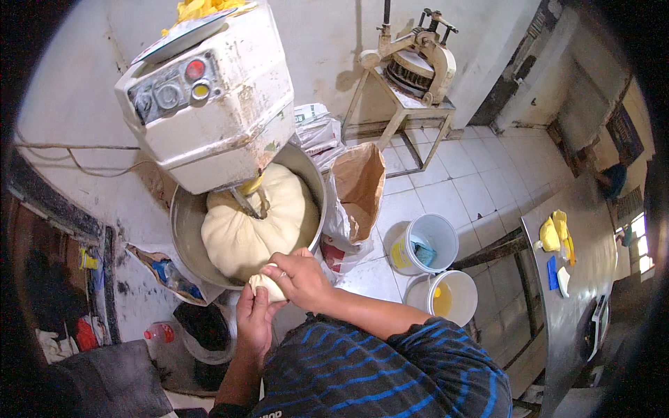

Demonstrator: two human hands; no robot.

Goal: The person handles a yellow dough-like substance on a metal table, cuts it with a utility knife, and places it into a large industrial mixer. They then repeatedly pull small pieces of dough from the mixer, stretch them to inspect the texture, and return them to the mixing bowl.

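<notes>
Tiled floor [481, 188], stained wall [327, 42]. Nearest: L hand [255, 317] + R hand [304, 280] together, both clamped on a dough pc [269, 287] at the bowl [185, 240]'s near rim, prob. two-handed bc it's soft. Just beyond, big dough [233, 244] sits in bowl round the mixer [209, 125]'s bar [244, 204], prob. so it gets worked evenly. Buckets [401, 256] on floor to R, prob. for easy reach; press [437, 73] on stand [426, 110] by far wall.

Window [642, 244]: glaring white, brightest spot
Table [563, 324]: soft sheen, edge bowed by the lens
Wall [317, 42]: pale, faint shadow beside the press [440, 70]
Opening [59, 272]: dim, murky
Dough [240, 240]: well lit, folds sharp
Corners: black
</notes>
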